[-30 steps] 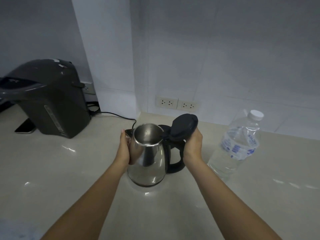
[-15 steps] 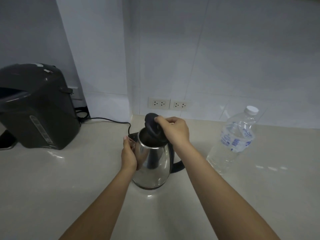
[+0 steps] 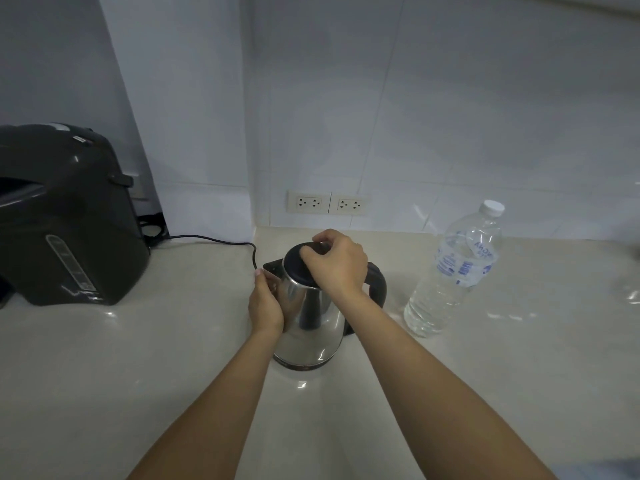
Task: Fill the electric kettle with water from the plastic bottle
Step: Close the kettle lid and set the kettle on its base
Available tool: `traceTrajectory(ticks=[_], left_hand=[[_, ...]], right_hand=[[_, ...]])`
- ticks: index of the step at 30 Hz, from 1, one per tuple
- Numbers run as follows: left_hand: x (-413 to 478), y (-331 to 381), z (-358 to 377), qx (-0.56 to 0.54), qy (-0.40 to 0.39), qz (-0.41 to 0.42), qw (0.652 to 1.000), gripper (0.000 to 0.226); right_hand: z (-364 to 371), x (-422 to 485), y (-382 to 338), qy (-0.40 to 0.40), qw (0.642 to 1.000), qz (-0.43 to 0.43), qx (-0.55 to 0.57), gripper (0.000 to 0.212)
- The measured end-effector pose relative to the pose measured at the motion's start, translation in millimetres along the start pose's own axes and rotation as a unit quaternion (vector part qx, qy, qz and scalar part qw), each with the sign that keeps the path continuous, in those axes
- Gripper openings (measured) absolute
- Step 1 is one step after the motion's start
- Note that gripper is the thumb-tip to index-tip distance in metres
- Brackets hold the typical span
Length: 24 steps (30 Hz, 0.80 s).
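Observation:
A steel electric kettle (image 3: 311, 327) with a black handle stands on the pale counter (image 3: 104, 358) in the middle. Its black lid (image 3: 294, 268) lies flat on the kettle's mouth. My left hand (image 3: 266, 303) grips the kettle's left side near the spout. On top of the lid rests my right hand (image 3: 336, 265), with its fingers curled over the lid's far edge. A clear plastic bottle (image 3: 453, 278) with a white cap and a blue label stands upright to the right of the kettle, apart from both hands, with water inside.
A large black hot-water dispenser (image 3: 65, 220) stands at the left. A black cord (image 3: 214, 240) runs across the counter from the dispenser's side toward the kettle. Two wall sockets (image 3: 327, 203) sit behind the kettle. A clear object shows at the right edge.
The lid stood open a second ago; my right hand has swung it down onto the kettle's mouth. My left hand has stayed on the kettle's side.

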<state>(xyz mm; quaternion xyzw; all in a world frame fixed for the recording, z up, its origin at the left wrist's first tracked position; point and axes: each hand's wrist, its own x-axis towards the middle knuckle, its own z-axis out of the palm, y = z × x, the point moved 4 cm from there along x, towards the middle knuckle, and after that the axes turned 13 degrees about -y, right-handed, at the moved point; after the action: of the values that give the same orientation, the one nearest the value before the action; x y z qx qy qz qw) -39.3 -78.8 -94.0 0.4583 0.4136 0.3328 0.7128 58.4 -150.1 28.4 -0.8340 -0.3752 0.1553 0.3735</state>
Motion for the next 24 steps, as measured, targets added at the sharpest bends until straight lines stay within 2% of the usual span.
traceTrajectory(ticks=[6, 10, 11, 13, 15, 16, 18, 21, 22, 24], left_hand=[[0.3, -0.7, 0.2, 0.0, -0.004, -0.002, 1.0, 0.056], [2.2, 0.5, 0.0, 0.009, -0.001, 0.01, 1.0, 0.053], [1.9, 1.6, -0.5, 0.015, -0.001, 0.01, 1.0, 0.053], [3.0, 2.5, -1.2, 0.015, 0.003, 0.015, 1.0, 0.05], [3.1, 3.6, -0.7, 0.017, 0.003, 0.02, 1.0, 0.047], [3.1, 3.8, -0.1, 0.019, 0.003, 0.023, 1.0, 0.047], [4.4, 2.0, -0.1, 0.02, 0.006, 0.026, 0.999, 0.049], [8.8, -3.1, -1.5, 0.024, 0.012, 0.026, 0.999, 0.051], [9.9, -4.3, -2.0, 0.027, 0.014, 0.028, 0.999, 0.051], [11.5, -5.9, -2.4, 0.028, 0.021, 0.028, 0.999, 0.052]], right_hand=[[3.5, 3.5, -2.7, -0.044, 0.991, -0.017, -0.121, 0.032], [7.3, 8.6, -1.5, -0.08, 0.976, -0.021, -0.202, 0.048], [5.3, 9.8, -0.7, -0.106, 0.976, -0.023, -0.19, 0.054], [-8.9, 10.8, 1.7, -0.146, 0.987, -0.042, -0.05, 0.055], [-36.5, 13.1, 13.7, -0.098, 0.987, -0.055, 0.115, 0.048], [-50.1, 15.2, 26.1, -0.052, 0.986, -0.052, 0.149, 0.044], [-63.8, 18.6, 55.6, -0.015, 0.983, -0.028, 0.182, 0.042], [-42.9, 20.1, 94.1, -0.068, 0.97, 0.037, 0.232, 0.049], [-33.1, 18.9, 100.6, -0.061, 0.967, 0.048, 0.242, 0.052], [-18.4, 18.6, 106.5, 0.008, 0.963, 0.052, 0.265, 0.063]])
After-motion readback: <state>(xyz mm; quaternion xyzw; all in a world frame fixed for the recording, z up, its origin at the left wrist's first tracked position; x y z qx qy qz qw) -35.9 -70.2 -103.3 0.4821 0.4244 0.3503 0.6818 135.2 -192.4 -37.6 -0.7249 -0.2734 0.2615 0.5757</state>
